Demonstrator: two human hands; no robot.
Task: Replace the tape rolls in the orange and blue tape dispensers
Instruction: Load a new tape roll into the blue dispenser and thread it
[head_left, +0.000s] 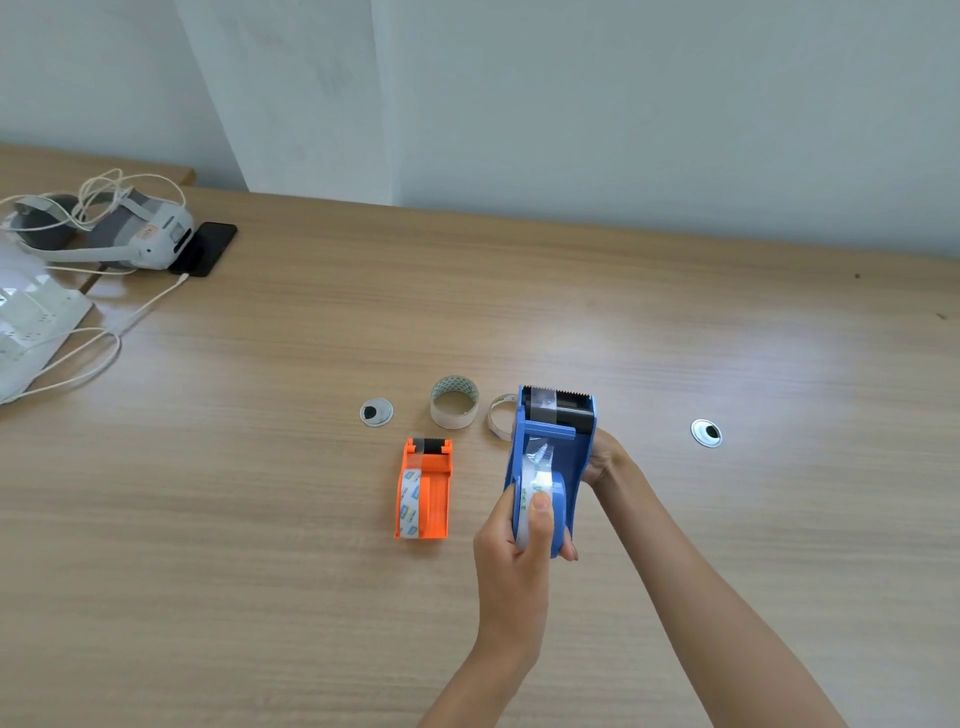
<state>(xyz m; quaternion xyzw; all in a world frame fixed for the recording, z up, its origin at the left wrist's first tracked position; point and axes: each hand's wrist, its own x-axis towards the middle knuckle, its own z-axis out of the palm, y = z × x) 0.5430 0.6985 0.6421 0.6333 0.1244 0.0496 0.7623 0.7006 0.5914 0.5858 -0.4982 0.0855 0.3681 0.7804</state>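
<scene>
The blue tape dispenser (558, 441) is held just above the wooden table (260, 519), its cutter end pointing away from me. My left hand (519, 551) grips the clear tape roll (532, 499) on its blue hub at the dispenser's near end, thumb on the roll's edge. My right hand (602, 460) holds the dispenser's right side, mostly hidden behind it. The orange tape dispenser (425, 491) lies on the table to the left with a tape roll in it. A near-empty beige tape core (454, 401) and a thin empty white ring (501, 415) stand behind the dispensers.
Two round metal discs lie on the table, one (376, 412) left of the beige core, one (706, 432) at the right. At the far left are a grey-and-white headset (119, 228), a black phone (208, 247), white cables (93, 358) and a white plastic pack (26, 322). A wall runs behind.
</scene>
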